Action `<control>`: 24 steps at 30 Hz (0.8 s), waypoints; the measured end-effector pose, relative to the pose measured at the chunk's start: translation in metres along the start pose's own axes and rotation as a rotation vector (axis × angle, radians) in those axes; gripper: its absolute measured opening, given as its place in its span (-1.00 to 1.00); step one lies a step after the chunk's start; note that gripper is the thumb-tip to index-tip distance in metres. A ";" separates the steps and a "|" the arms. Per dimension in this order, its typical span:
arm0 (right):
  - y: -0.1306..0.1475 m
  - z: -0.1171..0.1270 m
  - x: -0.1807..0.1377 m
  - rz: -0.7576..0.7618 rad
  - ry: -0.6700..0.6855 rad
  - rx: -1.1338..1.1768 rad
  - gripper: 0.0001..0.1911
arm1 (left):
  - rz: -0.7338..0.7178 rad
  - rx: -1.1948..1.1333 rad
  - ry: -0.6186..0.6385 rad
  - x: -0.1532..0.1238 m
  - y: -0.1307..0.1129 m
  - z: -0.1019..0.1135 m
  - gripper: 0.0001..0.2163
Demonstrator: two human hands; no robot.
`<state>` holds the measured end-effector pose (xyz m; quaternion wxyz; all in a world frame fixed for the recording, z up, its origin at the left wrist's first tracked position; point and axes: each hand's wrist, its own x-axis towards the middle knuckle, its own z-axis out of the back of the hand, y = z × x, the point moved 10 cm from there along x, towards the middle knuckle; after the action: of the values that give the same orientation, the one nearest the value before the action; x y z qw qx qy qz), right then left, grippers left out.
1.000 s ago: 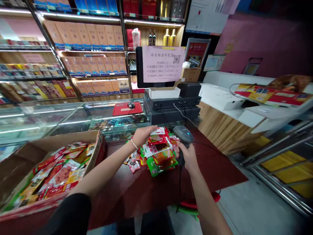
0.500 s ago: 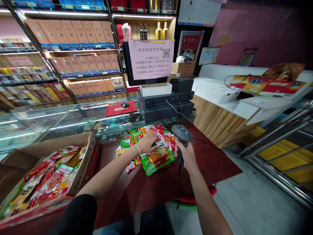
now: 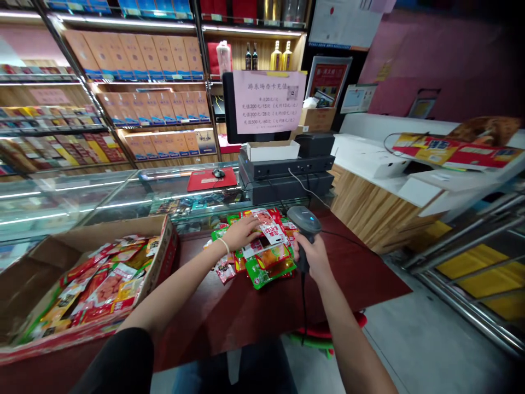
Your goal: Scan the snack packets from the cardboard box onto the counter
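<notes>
My right hand is wrapped round the handle of a grey barcode scanner, which shows a small blue light and trails a black cable. My left hand, with a pale band on its wrist, pinches the left edge of a red and white snack packet on top of a loose pile. Below it lies a green-edged snack packet, and further packets spread out under and beside the hand. The scanner head is just right of the pile. My left fingertips are partly hidden.
An open cardboard box of similar packets stands at the left on the dark red tabletop. Behind are a glass counter, a red mouse pad, and a monitor with a paper notice. A metal railing is at the right.
My left hand has shifted back to the left edge of the pile, and the red and white packet is now turned and more exposed. My right hand still holds the scanner. The view has swung slightly left.
</notes>
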<state>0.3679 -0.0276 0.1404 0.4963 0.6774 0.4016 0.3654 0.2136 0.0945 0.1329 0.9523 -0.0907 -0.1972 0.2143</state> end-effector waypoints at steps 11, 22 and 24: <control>-0.017 -0.139 -0.006 -0.136 0.312 -0.014 -0.64 | 0.329 -0.066 -0.132 -0.148 0.058 0.127 -0.66; -0.054 -0.335 -0.042 -0.167 0.679 0.044 -0.63 | 0.905 0.027 -0.369 -0.360 0.157 0.227 -0.68; -0.065 -0.366 -0.055 -0.212 0.773 0.030 -0.64 | 0.977 0.032 -0.377 -0.388 0.173 0.226 -0.70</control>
<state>0.0067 0.0730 0.1601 0.3336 0.4517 0.6318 0.5343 -0.2668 0.0968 0.1628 0.6906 -0.1172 -0.2966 0.6491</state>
